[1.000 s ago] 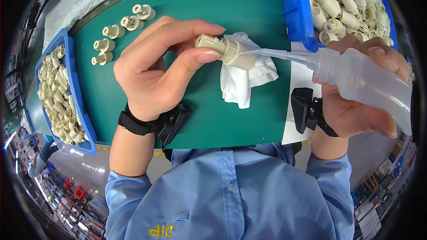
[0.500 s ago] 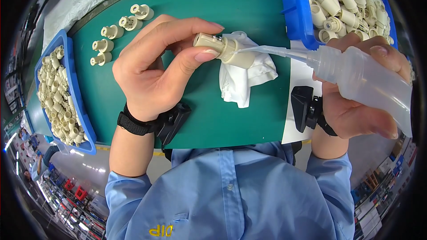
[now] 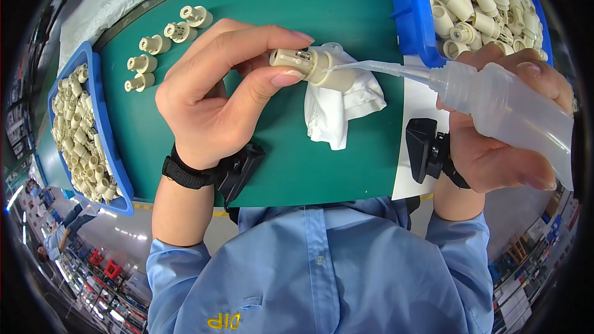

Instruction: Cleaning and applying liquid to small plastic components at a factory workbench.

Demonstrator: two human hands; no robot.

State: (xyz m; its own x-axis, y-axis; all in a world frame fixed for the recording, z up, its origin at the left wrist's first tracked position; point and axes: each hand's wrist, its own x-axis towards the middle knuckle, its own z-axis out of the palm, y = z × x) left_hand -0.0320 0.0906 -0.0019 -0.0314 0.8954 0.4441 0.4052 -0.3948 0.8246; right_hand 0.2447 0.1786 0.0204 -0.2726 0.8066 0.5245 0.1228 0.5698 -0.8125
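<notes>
Because this plastic fitting (image 3: 319, 69) seems light and stiff, my left fingers (image 3: 272, 85) pinch its narrow end; my right fingers (image 3: 539, 78) grip the squeeze bottle (image 3: 516, 102).

The widest opening runs across the far green tabletop (image 3: 303, 0), between the row of beige parts (image 3: 154, 44) and the right blue bin (image 3: 411, 18). Below it, the left hand (image 3: 210, 96), its held beige fitting (image 3: 322, 71) and the bottle (image 3: 526, 108) form a barrier. A nearer gap lies below the white cloth (image 3: 328, 114), between two black wrist devices (image 3: 244, 170).
</notes>
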